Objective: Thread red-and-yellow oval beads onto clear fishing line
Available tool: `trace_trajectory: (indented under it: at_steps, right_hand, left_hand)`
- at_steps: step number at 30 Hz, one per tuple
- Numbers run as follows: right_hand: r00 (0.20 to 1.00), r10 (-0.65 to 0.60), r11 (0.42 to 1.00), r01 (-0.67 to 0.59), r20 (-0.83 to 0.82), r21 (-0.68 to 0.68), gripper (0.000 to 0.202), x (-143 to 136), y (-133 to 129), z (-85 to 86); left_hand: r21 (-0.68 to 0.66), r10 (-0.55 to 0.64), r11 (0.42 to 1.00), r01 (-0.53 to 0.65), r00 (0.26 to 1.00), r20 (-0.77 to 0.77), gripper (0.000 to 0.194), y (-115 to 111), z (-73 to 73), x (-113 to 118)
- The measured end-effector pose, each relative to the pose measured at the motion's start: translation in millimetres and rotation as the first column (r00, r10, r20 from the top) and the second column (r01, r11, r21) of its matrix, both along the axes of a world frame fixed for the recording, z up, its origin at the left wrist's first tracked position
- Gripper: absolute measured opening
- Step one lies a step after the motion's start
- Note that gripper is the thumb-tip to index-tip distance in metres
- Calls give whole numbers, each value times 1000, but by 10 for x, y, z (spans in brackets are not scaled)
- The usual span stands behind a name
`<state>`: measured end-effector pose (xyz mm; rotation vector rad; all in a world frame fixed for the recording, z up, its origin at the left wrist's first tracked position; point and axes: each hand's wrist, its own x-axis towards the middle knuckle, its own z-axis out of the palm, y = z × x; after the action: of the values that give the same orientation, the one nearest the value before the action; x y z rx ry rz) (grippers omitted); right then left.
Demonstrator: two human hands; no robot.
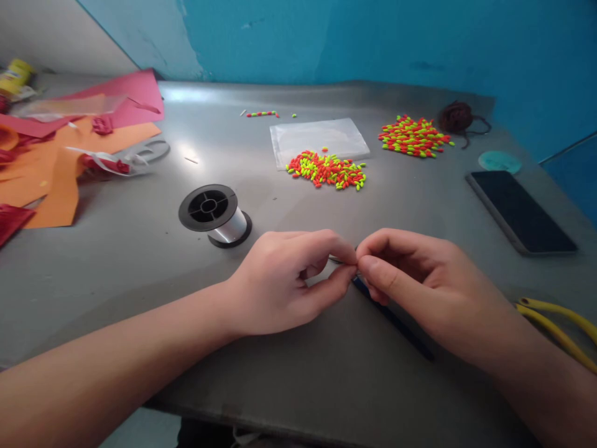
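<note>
My left hand (289, 280) and my right hand (420, 280) meet fingertip to fingertip above the grey table (140, 261). Both pinch something tiny between thumb and forefinger; it is too small to identify. A dark blue slim tool (396, 320) runs from under my right hand's fingers toward the near right, and whether the hand holds it is unclear. A black spool of clear line (215, 214) stands left of my left hand. Two piles of red and yellow-green beads lie farther back, the nearer bead pile (326, 170) and the far bead pile (413, 136).
A clear plastic bag (319, 138) lies behind the nearer pile. A short bead string (262, 114) is at the back. A black phone (520, 211), a teal disc (500, 162), brown yarn (459, 117) and yellow-handled pliers (559, 326) sit right. Orange and pink paper (69, 162) and scissors (149, 151) lie left.
</note>
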<state>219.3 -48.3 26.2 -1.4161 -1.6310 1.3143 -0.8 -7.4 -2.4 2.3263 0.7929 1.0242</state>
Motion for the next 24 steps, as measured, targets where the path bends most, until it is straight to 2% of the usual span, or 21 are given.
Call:
trace_trajectory:
  at_steps: [24]
  right_hand:
    - [999,-30,999,30,28,-11,18,-33,-44,0]
  left_hand:
    - [3,-3,1000,3,1000,-20,9,9,-10,0]
